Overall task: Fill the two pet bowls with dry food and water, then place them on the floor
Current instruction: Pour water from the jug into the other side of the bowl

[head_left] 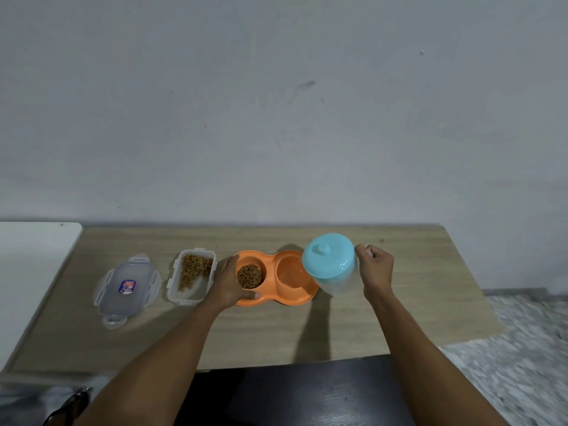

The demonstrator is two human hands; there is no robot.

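Observation:
An orange double pet bowl (302, 298) lies on the wooden table. Its left well holds brown dry food (249, 276); its right well (289, 273) looks orange, and I cannot tell whether it holds water. My left hand (226, 282) grips the bowl's left rim, thumb on the front edge. My right hand (375, 269) holds the handle of a clear jug with a light blue lid (329, 256), which is tilted toward the right well.
An open clear container (192, 276) with kibble sits left of the bowl, its lid (126, 289) further left. A white surface (27, 272) adjoins the table on the left. A dark stool (307, 395) stands below the table's front edge; speckled floor (522, 348) lies right.

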